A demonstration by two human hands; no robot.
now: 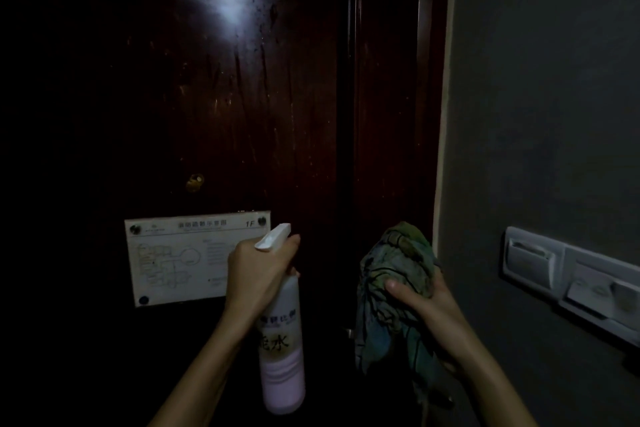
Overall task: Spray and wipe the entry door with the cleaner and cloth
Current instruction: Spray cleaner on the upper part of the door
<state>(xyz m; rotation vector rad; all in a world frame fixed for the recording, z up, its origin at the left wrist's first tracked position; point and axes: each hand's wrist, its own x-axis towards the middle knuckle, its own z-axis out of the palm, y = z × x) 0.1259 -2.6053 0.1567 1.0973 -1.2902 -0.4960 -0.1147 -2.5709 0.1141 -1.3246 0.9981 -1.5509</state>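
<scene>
The left hand (258, 274) is gripping the spray bottle (282, 333) at its neck, fingers (292, 243) curling around under the white nozzle, which is pointing at the dark wooden door (214, 97) ahead. Just beyond those fingers, a floor-plan sign (180, 260) is hanging on the door, with wet streaks and droplets glistening well above. The right hand (426, 302) is clutching the bunched cloth (394, 281), fingers pressing into its folds. To the right of that hand, a wall switch panel (561, 274) is sitting on the grey wall.

Single head view: camera faces the dark door (242, 97) close up, angled slightly down; wall (536, 114) fills its right side.
</scene>
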